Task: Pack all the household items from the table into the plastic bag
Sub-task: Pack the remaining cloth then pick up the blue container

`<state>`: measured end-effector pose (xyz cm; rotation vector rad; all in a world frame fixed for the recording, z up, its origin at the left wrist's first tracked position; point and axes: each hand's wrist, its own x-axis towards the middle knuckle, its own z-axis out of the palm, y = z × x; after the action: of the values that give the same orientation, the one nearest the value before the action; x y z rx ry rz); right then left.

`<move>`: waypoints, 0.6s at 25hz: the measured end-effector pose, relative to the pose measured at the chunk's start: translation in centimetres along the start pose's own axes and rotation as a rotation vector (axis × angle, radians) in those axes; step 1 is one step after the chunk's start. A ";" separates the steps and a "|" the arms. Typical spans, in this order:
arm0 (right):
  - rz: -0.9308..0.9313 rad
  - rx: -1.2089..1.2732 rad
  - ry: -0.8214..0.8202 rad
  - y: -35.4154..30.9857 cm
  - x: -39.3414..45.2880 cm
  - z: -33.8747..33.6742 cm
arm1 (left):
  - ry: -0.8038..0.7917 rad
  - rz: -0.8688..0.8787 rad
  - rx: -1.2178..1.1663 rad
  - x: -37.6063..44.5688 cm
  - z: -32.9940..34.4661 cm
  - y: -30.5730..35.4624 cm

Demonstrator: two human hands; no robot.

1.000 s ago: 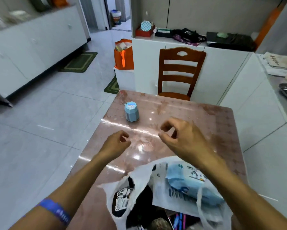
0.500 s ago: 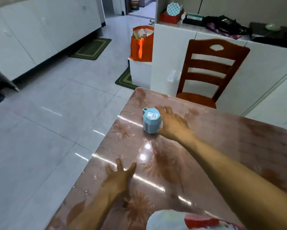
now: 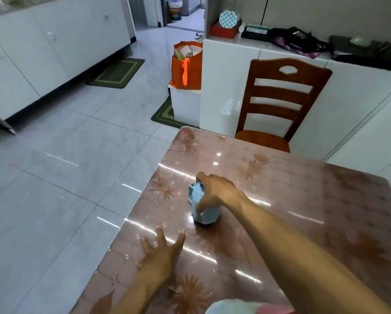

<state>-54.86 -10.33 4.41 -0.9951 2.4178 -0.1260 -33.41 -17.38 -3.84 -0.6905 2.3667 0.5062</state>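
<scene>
A small light-blue faceted container (image 3: 201, 208) is tilted on the glossy brown floral table (image 3: 303, 211). My right hand (image 3: 217, 192) grips it from above, fingers and thumb curled round its top and side. My left hand (image 3: 161, 252) rests flat on the table near its left edge, fingers spread. Only the top rim of the white plastic bag (image 3: 239, 307) shows at the bottom edge; its contents are hidden.
A wooden chair (image 3: 280, 105) stands at the table's far side against white cabinets. An orange bag (image 3: 185, 66) sits on a white box to the left of it. Tiled floor with green mats lies left of the table.
My right hand has closed round the blue container and drawn it nearer, tilting it. My left hand stays pressed on the table. A second ago both hands were above the open bag.
</scene>
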 end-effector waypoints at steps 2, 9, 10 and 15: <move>0.010 0.143 0.019 0.3 -3.3 -1.2 | -0.001 0.002 0.089 0.4 0.2 -0.2; 0.050 0.865 0.493 1.2 -26.4 -7.0 | 0.030 0.167 -0.238 -6.8 -0.9 -1.0; 0.083 0.979 0.537 1.6 -31.2 -6.7 | 0.092 0.227 -0.438 -10.5 -0.8 -0.8; 0.210 1.531 0.530 1.7 -47.0 0.4 | 0.619 0.403 -0.931 -33.6 -0.7 4.6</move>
<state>-27.75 22.90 23.71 0.0561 1.8643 -1.9450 -13.75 -2.35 19.37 -0.8302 2.7884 1.8667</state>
